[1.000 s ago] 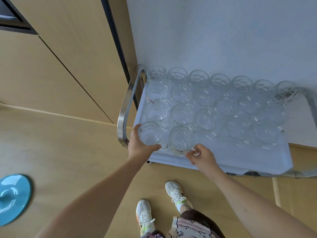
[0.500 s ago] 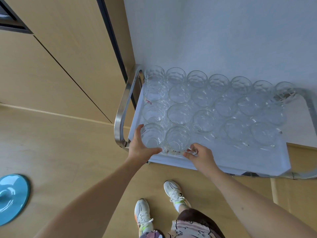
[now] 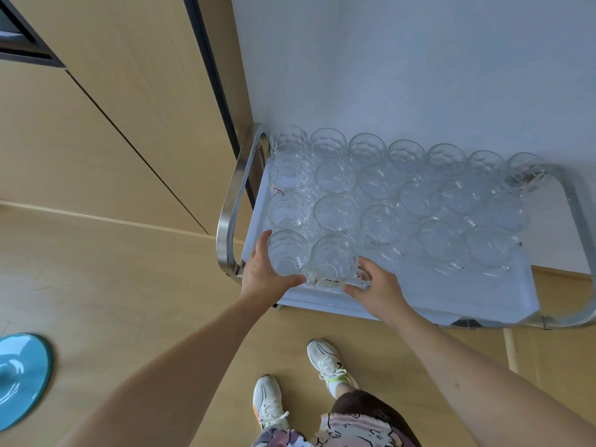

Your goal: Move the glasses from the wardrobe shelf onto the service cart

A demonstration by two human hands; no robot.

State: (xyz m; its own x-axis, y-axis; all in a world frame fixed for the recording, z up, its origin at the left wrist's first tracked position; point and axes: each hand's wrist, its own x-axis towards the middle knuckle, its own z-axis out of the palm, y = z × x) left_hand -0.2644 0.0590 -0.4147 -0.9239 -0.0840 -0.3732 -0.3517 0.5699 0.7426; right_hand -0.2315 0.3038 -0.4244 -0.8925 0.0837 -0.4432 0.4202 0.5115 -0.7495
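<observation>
From the head view, the left hand (image 3: 263, 279) wraps a glass mug (image 3: 287, 253) at the near-left corner of the service cart (image 3: 419, 291), thumb curled across its near side and fingers round its left wall, so this grip is clamped on the mug. Just right of that grip, the right hand (image 3: 375, 290) pinches the handle of a second glass mug (image 3: 333, 261), fingertips closed on the clear loop at the mug's right side; this grip too is clamped on glass. The two held mugs touch each other and stand upright on the cart's white lining, at the near edge. Beyond both grips, further mugs (image 3: 387, 191) fill the cart in packed rows running right and back to the pale wall (image 3: 419, 66); the rows closest to the right hand's grip leave a bare strip of lining to its right. Left of the left grip curves the cart's steel handle rail (image 3: 230, 217), and a matching rail (image 3: 580, 253) bends round the far right end. Further left of that grip stand tan wooden wardrobe doors (image 3: 96, 108). Below the grips lies a wooden floor (image 3: 129, 285), with two white sneakers (image 3: 325, 362) and, far to the lower left, a blue round lid-like object (image 3: 19, 379).
</observation>
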